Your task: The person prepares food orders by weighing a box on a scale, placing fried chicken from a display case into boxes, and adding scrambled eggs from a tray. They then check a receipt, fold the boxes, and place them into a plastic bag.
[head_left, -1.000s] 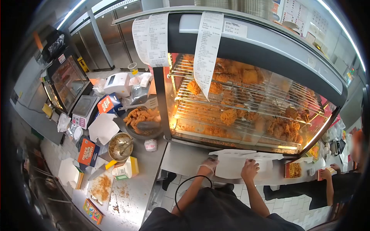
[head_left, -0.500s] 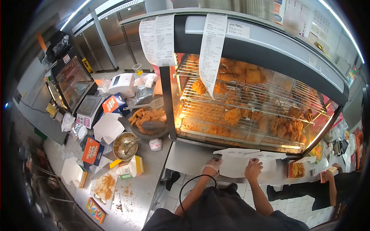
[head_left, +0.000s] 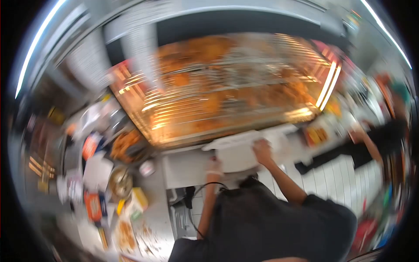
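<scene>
A white sheet of card or an unfolded box (head_left: 235, 155) lies on the narrow steel counter (head_left: 185, 168) below a lit glass warming case (head_left: 218, 83) of fried food. At the sheet's left edge is my left hand (head_left: 214, 167), in a thin clear glove; its fingers are smeared by motion. My right hand (head_left: 262, 151), bare, rests at the sheet's right part with its fingers bent; blur hides whether it grips the sheet.
On the left steel table (head_left: 157, 218) stand a metal bowl (head_left: 121, 182), a pan of fried pieces (head_left: 126, 146), a yellow-white box (head_left: 139, 199) and orange-blue boxes (head_left: 92, 205). A co-worker's arm (head_left: 369, 142) reaches in at the right, near a food box (head_left: 316, 134).
The whole view has swung to the right and blurred. Both my hands remain at the white sheet, now higher in view. The co-worker's hand still shows at the right.
</scene>
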`<move>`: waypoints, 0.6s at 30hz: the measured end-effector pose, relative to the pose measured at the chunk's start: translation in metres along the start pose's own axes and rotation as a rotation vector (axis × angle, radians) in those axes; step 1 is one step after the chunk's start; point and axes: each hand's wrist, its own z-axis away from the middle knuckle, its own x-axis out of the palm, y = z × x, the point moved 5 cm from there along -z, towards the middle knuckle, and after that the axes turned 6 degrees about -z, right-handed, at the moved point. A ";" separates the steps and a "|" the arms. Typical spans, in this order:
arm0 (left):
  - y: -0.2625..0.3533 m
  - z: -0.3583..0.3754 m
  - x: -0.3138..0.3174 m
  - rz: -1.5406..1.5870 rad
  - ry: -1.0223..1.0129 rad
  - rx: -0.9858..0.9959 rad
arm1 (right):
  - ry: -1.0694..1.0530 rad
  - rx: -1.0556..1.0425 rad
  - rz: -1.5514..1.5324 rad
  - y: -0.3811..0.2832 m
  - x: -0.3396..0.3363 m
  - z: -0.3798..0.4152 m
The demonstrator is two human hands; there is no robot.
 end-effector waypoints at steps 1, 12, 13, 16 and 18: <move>-0.005 -0.003 0.000 0.071 -0.002 0.088 | -0.348 0.251 -0.066 -0.019 -0.035 -0.018; -0.022 -0.010 -0.030 0.493 -0.254 -0.712 | -0.759 0.314 -0.638 0.021 -0.179 -0.052; -0.024 -0.012 -0.028 0.391 -0.318 -0.623 | -0.855 0.204 -0.672 0.020 -0.227 -0.059; -0.049 -0.005 0.006 0.371 -0.380 -0.675 | -1.018 0.017 -1.192 0.090 -0.299 -0.072; -0.050 -0.006 0.009 0.359 -0.370 -0.743 | -0.886 0.014 -1.341 0.167 -0.350 -0.081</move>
